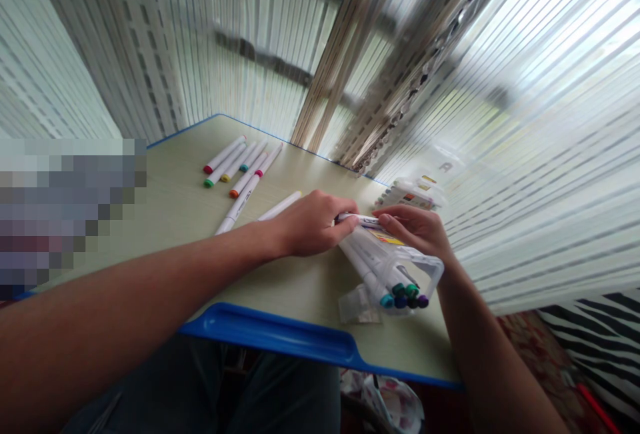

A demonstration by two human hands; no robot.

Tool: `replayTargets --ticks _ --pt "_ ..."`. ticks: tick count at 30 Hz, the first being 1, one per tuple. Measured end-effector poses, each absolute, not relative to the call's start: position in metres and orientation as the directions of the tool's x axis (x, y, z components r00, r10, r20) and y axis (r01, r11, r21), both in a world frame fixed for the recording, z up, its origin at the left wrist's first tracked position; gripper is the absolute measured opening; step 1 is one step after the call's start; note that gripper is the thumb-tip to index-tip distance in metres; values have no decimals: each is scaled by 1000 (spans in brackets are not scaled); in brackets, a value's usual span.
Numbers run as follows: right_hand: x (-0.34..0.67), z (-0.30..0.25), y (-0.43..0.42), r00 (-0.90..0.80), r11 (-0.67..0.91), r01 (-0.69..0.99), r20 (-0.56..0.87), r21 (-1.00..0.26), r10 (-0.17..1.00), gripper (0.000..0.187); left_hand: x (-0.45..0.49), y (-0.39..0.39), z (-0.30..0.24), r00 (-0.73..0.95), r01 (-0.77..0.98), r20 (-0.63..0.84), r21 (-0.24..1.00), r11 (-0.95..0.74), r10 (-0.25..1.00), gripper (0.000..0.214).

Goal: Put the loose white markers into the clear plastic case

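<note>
My left hand [313, 223] is closed in a pinch on a white marker [356, 219] at the mouth of a clear plastic marker case [387, 267]. My right hand [417, 229] rests on top of that case with its fingers curled over it, holding it on the desk. Several markers with green, blue and purple caps [406, 294] stick out of the near end of the case. A row of loose white markers [240, 167] with coloured caps lies farther back on the pale desk [180, 207].
A second clear pack of markers [413, 194] lies by the blinds at the right. The desk has a blue front lip with a tray groove [280, 334]. Vertical blinds close off the far side. A blurred patch covers the left.
</note>
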State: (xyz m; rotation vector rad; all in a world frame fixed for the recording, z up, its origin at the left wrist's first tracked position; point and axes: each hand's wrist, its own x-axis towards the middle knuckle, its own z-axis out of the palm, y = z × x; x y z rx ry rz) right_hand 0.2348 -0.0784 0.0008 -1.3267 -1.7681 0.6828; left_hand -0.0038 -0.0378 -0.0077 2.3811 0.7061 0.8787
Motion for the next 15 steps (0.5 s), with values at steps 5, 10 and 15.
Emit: replayTargets --ticks 5,10,15 --pt "238 0 -76 -146 322 565 292 -759 945 32 -4 -37 -9 669 297 417 609 -736 615 29" --pt "238 -2 -76 -141 334 595 314 -731 939 33 -5 -37 -9 675 284 419 611 -738 607 33" --pt "237 -2 -76 -159 351 579 321 -736 934 28 -4 -34 -11 671 243 452 615 -750 588 34"
